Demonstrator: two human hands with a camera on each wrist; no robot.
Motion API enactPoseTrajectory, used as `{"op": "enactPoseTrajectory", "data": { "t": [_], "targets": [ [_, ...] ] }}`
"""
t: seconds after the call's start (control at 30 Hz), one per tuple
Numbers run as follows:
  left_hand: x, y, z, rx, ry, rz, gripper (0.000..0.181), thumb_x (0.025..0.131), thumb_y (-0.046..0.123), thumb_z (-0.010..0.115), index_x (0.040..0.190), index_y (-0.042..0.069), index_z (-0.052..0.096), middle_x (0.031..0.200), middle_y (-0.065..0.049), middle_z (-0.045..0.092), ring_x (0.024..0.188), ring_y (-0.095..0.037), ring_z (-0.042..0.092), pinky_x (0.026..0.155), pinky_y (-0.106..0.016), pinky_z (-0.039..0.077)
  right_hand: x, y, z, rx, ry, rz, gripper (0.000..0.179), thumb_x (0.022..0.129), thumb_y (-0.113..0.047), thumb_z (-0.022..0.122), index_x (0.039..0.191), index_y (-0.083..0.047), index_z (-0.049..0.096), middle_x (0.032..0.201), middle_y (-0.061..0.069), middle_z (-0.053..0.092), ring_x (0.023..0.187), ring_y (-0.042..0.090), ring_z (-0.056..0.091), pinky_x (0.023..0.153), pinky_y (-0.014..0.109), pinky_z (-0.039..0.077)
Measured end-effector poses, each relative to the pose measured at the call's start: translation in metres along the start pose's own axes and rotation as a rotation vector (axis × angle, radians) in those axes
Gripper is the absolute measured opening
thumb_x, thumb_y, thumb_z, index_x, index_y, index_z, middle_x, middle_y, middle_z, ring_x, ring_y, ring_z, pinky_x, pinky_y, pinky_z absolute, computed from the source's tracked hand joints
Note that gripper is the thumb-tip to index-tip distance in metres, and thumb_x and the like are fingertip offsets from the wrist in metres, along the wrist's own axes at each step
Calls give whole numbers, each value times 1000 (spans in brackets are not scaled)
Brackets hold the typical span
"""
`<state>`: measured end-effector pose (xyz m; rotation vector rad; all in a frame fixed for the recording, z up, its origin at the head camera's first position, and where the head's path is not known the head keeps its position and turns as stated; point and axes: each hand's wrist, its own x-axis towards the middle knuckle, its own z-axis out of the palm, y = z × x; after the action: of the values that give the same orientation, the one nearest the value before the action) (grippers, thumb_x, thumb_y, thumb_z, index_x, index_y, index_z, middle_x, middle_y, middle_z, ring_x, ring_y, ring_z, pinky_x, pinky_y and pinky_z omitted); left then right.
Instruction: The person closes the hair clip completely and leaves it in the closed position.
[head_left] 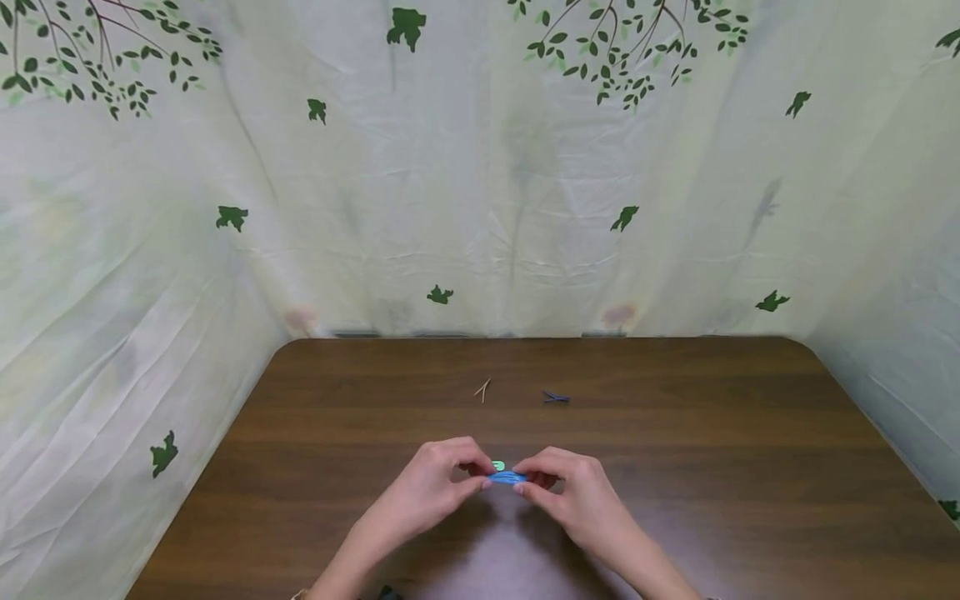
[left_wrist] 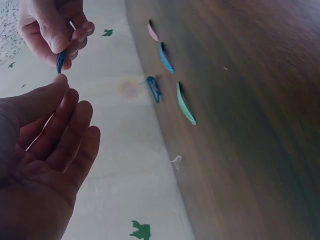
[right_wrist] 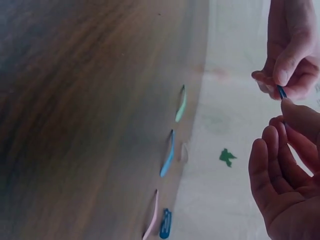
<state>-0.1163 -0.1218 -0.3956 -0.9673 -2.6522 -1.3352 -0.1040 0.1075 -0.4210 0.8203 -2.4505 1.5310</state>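
Observation:
Both hands hold one small blue hair clip [head_left: 507,477] by its two ends, raised over the table. My left hand [head_left: 429,492] pinches the left end between thumb and fingertips. At the other end, my right hand [head_left: 577,492] pinches it the same way. In the left wrist view the clip [left_wrist: 60,62] shows as a narrow dark strip, its ends covered by the fingertips. Below the hands on the table lie a mint green clip [left_wrist: 186,105], a blue clip [left_wrist: 166,58] and a pink clip [left_wrist: 153,31], in a row.
Toward the back of the brown wooden table [head_left: 337,417] lie a dark blue clip [head_left: 556,398] and a beige clip [head_left: 482,390]. A pale curtain [head_left: 465,183] with green leaf prints hangs behind the table and along its sides.

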Motion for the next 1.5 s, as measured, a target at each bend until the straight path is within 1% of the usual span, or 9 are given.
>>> {"op": "enactPoseTrajectory", "data": {
  "t": [0.17, 0.23, 0.3, 0.4, 0.53, 0.8, 1.1, 1.3, 1.5],
  "targets": [
    [-5, -4, 1, 6, -15, -84, 14, 84, 3, 76, 87, 16, 71, 84, 12, 64, 77, -5, 58, 70, -25, 52, 1, 4, 5, 21, -49, 7, 18, 82, -7, 80, 95, -18, 76, 84, -15, 65, 73, 4, 61, 65, 25, 53],
    [-8, -7, 3, 15, -19, -128, 13, 85, 5, 76, 86, 17, 71, 83, 13, 63, 75, -4, 57, 68, -24, 50, 1, 6, 7, -3, -72, 21, 17, 82, -9, 80, 95, -20, 76, 82, -17, 64, 72, 2, 61, 73, 27, 49],
    [-11, -10, 5, 19, -23, -166, 13, 85, 7, 76, 86, 19, 70, 82, 13, 62, 73, -4, 56, 66, -23, 49, 2, 8, 8, -27, -103, 39, 16, 83, -11, 79, 94, -21, 76, 81, -18, 62, 71, 1, 60, 75, 29, 46],
    [-14, -15, 8, 7, -26, -202, 12, 86, 9, 76, 86, 20, 70, 80, 13, 61, 70, -4, 55, 64, -23, 48, 4, 10, 11, -56, -151, 65, 13, 84, -14, 79, 95, -22, 77, 80, -19, 61, 71, 1, 58, 75, 28, 44],
    [-19, -22, 11, -26, -28, -229, 11, 86, 9, 75, 87, 18, 70, 78, 11, 61, 69, -5, 56, 63, -23, 48, 7, 13, 14, -72, -210, 78, 13, 86, -13, 77, 96, -21, 77, 80, -18, 61, 70, 1, 57, 64, 22, 49],
    [-21, -33, 12, -12, -74, -234, 9, 86, 8, 75, 85, 15, 69, 74, 11, 60, 66, -4, 55, 60, -23, 47, 12, 16, 24, -125, -263, 91, 9, 85, -10, 77, 92, -16, 77, 76, -18, 61, 64, -3, 56, 58, 19, 48],
    [-20, -43, 16, 57, -88, -176, 11, 83, 3, 74, 81, 11, 67, 77, 10, 59, 70, -2, 55, 64, -23, 47, 18, 22, 30, -119, -332, 144, 5, 83, -11, 79, 84, -14, 75, 67, -17, 61, 62, -2, 56, 57, 19, 47],
    [-17, -50, 17, 84, -103, -157, 15, 81, 1, 77, 78, 11, 67, 76, 10, 54, 68, -1, 53, 62, -22, 47, 22, 25, 32, -151, -338, 134, 6, 81, -11, 79, 83, -13, 75, 67, -17, 60, 62, -4, 55, 57, 19, 47],
    [-14, -53, 17, 93, -113, -164, 17, 78, 1, 79, 76, 12, 67, 74, 8, 52, 65, 0, 50, 59, -21, 45, 26, 28, 33, -191, -343, 114, 7, 79, -10, 80, 84, -12, 75, 67, -17, 59, 61, -5, 53, 56, 17, 46]
  ]
}}
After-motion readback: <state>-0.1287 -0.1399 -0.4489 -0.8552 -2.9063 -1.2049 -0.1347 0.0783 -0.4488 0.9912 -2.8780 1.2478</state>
